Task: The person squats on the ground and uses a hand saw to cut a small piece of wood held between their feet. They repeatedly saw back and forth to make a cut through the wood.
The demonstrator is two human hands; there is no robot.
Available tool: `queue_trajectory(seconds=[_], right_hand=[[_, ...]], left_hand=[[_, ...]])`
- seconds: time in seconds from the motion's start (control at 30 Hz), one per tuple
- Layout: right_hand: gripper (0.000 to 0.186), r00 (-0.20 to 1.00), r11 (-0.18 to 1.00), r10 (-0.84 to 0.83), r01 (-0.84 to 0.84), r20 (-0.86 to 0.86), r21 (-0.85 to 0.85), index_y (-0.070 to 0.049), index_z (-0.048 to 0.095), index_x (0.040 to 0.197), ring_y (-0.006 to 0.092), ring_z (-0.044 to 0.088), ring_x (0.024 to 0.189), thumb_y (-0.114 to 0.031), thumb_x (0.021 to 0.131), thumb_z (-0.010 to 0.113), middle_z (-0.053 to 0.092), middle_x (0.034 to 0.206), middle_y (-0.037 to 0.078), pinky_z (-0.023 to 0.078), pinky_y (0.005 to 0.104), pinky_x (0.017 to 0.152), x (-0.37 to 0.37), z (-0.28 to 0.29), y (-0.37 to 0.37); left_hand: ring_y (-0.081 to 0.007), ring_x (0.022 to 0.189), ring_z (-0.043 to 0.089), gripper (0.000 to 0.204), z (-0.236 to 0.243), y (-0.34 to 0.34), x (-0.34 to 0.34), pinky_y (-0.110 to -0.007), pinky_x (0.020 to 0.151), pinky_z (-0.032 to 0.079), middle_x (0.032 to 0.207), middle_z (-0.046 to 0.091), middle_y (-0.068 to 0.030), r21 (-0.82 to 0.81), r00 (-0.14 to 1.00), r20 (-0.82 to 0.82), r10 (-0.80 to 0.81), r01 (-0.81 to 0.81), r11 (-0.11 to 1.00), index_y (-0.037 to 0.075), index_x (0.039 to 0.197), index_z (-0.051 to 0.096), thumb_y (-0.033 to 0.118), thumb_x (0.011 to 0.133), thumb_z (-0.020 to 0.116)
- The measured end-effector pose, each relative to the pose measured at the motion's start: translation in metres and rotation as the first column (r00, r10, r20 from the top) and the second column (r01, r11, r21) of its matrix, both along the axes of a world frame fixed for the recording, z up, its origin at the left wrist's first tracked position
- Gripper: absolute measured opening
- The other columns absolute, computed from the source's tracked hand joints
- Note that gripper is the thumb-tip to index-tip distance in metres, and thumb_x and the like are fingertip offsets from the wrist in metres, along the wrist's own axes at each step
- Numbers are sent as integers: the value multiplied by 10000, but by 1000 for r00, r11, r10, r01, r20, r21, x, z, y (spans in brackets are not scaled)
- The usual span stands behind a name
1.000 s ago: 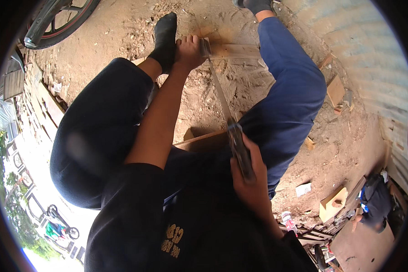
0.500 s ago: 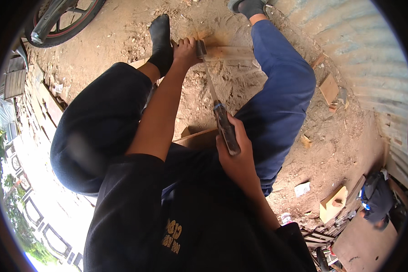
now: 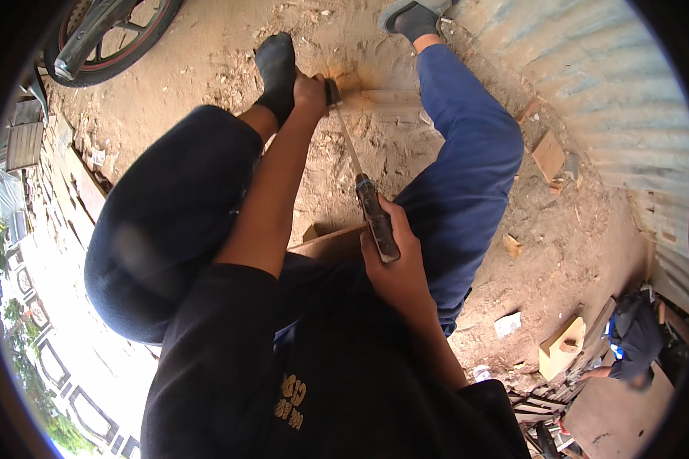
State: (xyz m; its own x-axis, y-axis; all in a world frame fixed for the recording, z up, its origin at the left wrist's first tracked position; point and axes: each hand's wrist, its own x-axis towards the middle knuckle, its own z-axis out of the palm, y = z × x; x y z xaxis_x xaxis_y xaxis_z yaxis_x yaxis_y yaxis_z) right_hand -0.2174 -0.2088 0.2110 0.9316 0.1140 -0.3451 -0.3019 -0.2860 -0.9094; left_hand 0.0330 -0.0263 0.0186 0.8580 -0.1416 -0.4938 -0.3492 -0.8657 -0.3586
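Note:
My right hand (image 3: 396,264) is wrapped around the dark, worn handle of a long-bladed hand tool (image 3: 376,222) with a blue band at its neck. The narrow blade, seen nearly edge-on, points away from me and reaches a small dark block (image 3: 332,92). Beside my socked left foot (image 3: 276,70), my left hand (image 3: 308,96) is closed against that block, its fingers curled and partly hidden. Whether the blade is in the block or behind it I cannot tell. A pale plank (image 3: 375,99) lies on the dirt just beyond, with orange-brown dust around it.
My bent legs frame the work on both sides. A wooden board (image 3: 331,246) stands between my thighs. A motorbike wheel (image 3: 115,46) is at the far left, corrugated metal sheeting (image 3: 589,99) at the right. Wood scraps (image 3: 549,155) and another person (image 3: 635,336) are at the right.
The tool's handle is nearer the dark block, and less blade shows between them. My left hand keeps its place by my foot. The whole view has shifted slightly.

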Motion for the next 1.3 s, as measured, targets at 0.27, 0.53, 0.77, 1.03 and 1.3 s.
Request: queue_trajectory(seconds=[0.27, 0.53, 0.77, 1.03, 1.3], right_hand=[[506, 1000, 995, -5, 8, 30, -100, -38, 413, 1339, 380, 668, 917, -12, 863, 583, 630, 992, 251, 500, 356, 788, -32, 34, -31], [465, 996, 996, 2, 6, 95, -87, -28, 439, 1305, 416, 650, 946, -6, 865, 590, 629, 988, 255, 498, 363, 791, -17, 20, -11], [486, 1000, 998, -10, 11, 15, -64, -42, 436, 1333, 437, 630, 987, -16, 873, 591, 627, 1041, 256, 508, 366, 793, -13, 12, -7], [484, 993, 996, -18, 29, 115, -90, -17, 442, 1330, 396, 660, 943, -49, 873, 597, 639, 992, 259, 512, 386, 790, -26, 30, -18], [481, 993, 988, 36, -19, 111, -152, 19, 457, 1322, 417, 649, 946, -30, 864, 598, 624, 1069, 271, 507, 396, 783, -31, 29, -24]], left_hand=[[-226, 908, 699, 464, -19, 8, -4, -347, 898, 411, 949, 721, -104, -154, 995, 77, 69, -57, 986, 13, 1140, 547, 252, 776, 705], [-198, 871, 702, 199, -35, 12, -11, -346, 858, 416, 891, 722, -80, -132, 961, 278, -14, 52, 990, 88, 992, 606, 218, 844, 635], [-205, 935, 693, 585, -11, 4, -9, -359, 907, 391, 970, 720, -76, -159, 994, 17, 104, -100, 982, 53, 1112, 567, 352, 677, 818], [-239, 929, 686, 771, -25, 18, 0, -366, 890, 433, 950, 708, -115, -135, 993, 83, 82, -71, 988, 12, 1126, 521, 401, 569, 886], [-211, 957, 685, 545, -18, 2, 0, -346, 898, 390, 996, 713, -109, -145, 997, 18, 69, -66, 987, 42, 1115, 546, 321, 710, 784]])
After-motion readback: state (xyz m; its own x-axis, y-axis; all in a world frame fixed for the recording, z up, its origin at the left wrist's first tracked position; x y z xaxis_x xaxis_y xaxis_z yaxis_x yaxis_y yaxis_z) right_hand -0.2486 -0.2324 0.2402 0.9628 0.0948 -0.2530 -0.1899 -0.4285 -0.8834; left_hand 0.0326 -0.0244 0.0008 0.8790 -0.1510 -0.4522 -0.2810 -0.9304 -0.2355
